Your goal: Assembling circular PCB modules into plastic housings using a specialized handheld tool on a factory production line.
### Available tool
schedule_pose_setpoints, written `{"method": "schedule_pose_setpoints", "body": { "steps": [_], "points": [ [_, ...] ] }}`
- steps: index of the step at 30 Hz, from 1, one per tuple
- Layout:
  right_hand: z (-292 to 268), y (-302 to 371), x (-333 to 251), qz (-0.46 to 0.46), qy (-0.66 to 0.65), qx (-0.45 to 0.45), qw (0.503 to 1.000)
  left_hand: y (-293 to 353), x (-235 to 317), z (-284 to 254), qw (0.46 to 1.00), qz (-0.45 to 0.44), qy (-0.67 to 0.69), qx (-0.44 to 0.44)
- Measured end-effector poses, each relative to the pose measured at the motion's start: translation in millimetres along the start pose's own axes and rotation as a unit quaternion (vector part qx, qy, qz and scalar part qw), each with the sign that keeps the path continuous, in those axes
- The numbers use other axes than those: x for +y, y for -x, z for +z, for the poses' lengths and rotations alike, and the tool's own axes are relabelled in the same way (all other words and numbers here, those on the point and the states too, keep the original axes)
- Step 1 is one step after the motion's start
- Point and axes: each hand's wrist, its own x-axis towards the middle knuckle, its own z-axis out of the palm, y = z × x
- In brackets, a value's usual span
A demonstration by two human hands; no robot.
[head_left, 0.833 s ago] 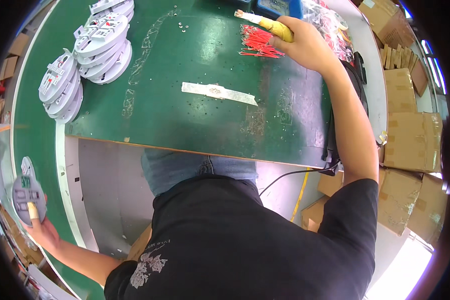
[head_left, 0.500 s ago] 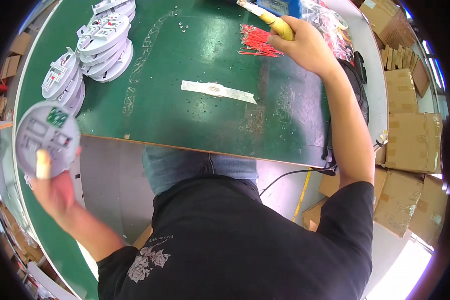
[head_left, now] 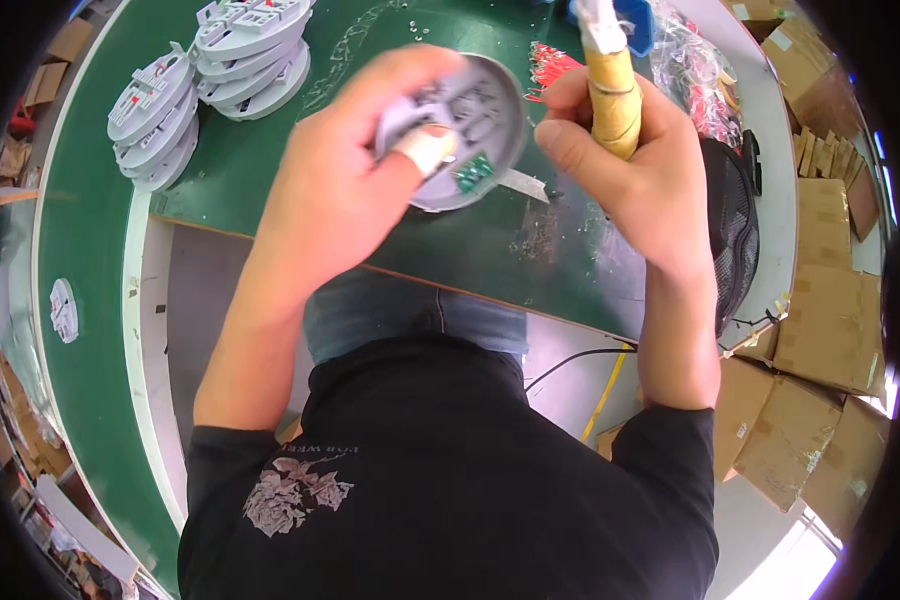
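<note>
My left hand [head_left: 335,180] is closed on a round grey plastic housing [head_left: 500,110], thumb inside and fingers round its rim. A small green circuit board [head_left: 474,172] sits in the housing, near the edge; both hand and housing are blurred. A white wrap covers my left thumb's tip. To the right, my right hand [head_left: 635,170] grips a tool with a yellow-wrapped handle [head_left: 615,100], held upright with its white end [head_left: 600,28] away from me. The tool's tip is out of view. Behind that hand lie red wires [head_left: 553,65], partly hidden.
Two stacks of grey housings, a nearer stack [head_left: 155,120] and a farther stack [head_left: 255,60], stand at the left. A blue bin [head_left: 638,28], plastic bags [head_left: 695,70] and a black mesh bag [head_left: 730,220] line the right side. Cardboard boxes [head_left: 830,320] stand beyond the table.
My left hand has carried the housing from the far left to the table's middle, turning it. My right hand has come nearer to me, still gripping the yellow-handled tool.
</note>
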Motion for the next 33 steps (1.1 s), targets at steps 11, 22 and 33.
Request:
{"method": "schedule_pose_setpoints", "body": {
  "steps": [11,22,33],
  "points": [
    [18,13,10,-0.034,0.061,0.019,0.997,-5,7,14,0.998,-0.007,-0.024,-0.064],
    [21,21,11,-0.048,0.105,0.011,0.993,-4,0,18,1.0,0.02,-0.023,-0.005],
    [17,24,2,0.061,0.028,0.039,0.997,-2,14,9,0.998,-0.023,0.023,-0.046]
  ]
}}
